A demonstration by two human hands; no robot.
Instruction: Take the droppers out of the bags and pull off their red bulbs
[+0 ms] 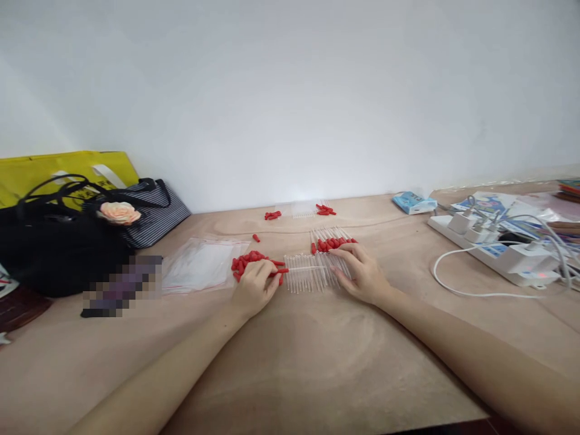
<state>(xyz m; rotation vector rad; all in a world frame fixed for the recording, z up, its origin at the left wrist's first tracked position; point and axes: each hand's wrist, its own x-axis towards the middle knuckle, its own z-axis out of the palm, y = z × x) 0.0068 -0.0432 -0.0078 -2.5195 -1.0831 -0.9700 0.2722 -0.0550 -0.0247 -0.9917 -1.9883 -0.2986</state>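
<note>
My left hand (258,287) pinches a red rubber dropper bulb (281,271) between thumb and fingers. From the bulb a thin clear tube (308,267) points right, above a row of similar loose tubes (299,283). Behind and beside that hand lies a pile of red bulbs (247,260). My right hand (362,275) rests over the right end of the tube row, thumb and forefinger apart, with nothing visibly gripped. Just beyond its fingertips lies a group of droppers (333,238), red bulbs towards me and tubes pointing to the wall.
Clear plastic bags (203,266) lie left of the bulb pile. More red-bulbed droppers (326,209) sit near the wall. Black and striped bags (154,208) stand at left. A power strip (493,254) with a looping white cable and a blue packet (413,203) are at right.
</note>
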